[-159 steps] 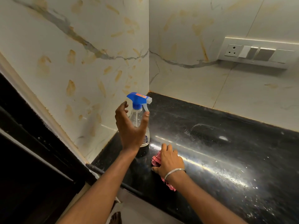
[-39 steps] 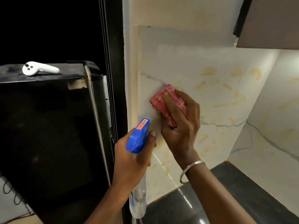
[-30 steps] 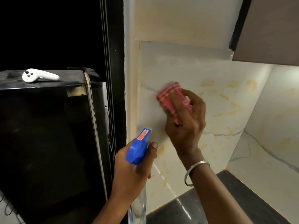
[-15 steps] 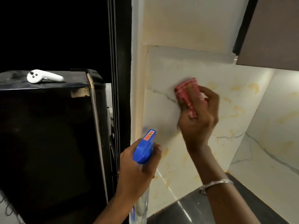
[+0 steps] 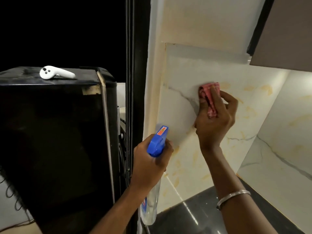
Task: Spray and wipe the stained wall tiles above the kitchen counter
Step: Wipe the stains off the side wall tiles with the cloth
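A red cloth [image 5: 209, 93] is being gripped against the wall tile [image 5: 179, 107] by the right hand [image 5: 214, 125], a spray bottle [image 5: 157, 143] by the left hand [image 5: 148, 166]; yellow stains [image 5: 194, 157] below are awaiting wiping.

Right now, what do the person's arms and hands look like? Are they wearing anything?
No sleeves or gloves are in view; everything is bare. The right hand has a thin silver bangle round its wrist. The left hand and its wrist wear nothing.
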